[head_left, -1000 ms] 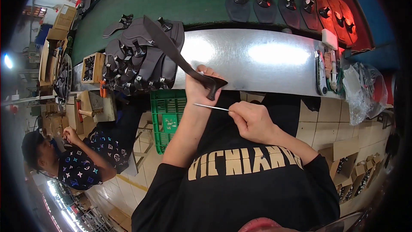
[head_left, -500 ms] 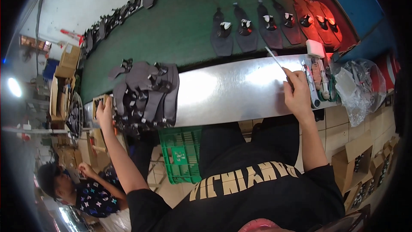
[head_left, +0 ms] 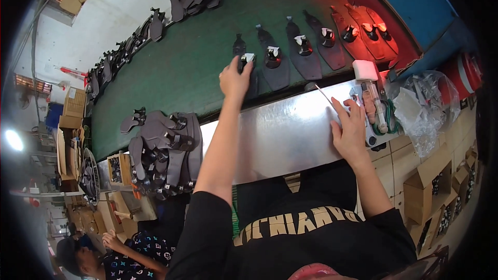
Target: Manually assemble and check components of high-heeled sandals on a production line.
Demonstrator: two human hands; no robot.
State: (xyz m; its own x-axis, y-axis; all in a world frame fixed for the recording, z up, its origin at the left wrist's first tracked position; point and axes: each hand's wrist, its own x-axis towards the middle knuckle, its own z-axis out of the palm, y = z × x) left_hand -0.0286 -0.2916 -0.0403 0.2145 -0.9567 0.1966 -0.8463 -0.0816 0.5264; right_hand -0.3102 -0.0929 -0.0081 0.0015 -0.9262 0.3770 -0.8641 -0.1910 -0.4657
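Observation:
My left hand (head_left: 234,84) reaches over the green surface, its fingertips closed round the fitting with a white piece (head_left: 248,57) on the leftmost dark grey flat piece (head_left: 251,85). My right hand (head_left: 351,130) is above the metal plate, holding a thin pale stick (head_left: 324,94) that points up and left. To the right of my left hand, several similar flat pieces (head_left: 280,77) lie in a row, each with a black fitting. Those at the right end, such as this flat piece (head_left: 381,49), glow under red light. A pile of grey pieces (head_left: 193,142) with black fittings sits at the plate's left end.
The metal plate (head_left: 280,140) runs along the front of the green belt-like surface (head_left: 171,67). Tools (head_left: 383,119), a white block (head_left: 365,70) and a clear plastic bag (head_left: 423,106) are at the right. Cardboard boxes (head_left: 430,186) stand lower right. Another person (head_left: 137,251) is at lower left.
My left hand has moved from beside the pile up and right onto the leftmost piece's fitting. My right hand still holds the stick. The view has shifted.

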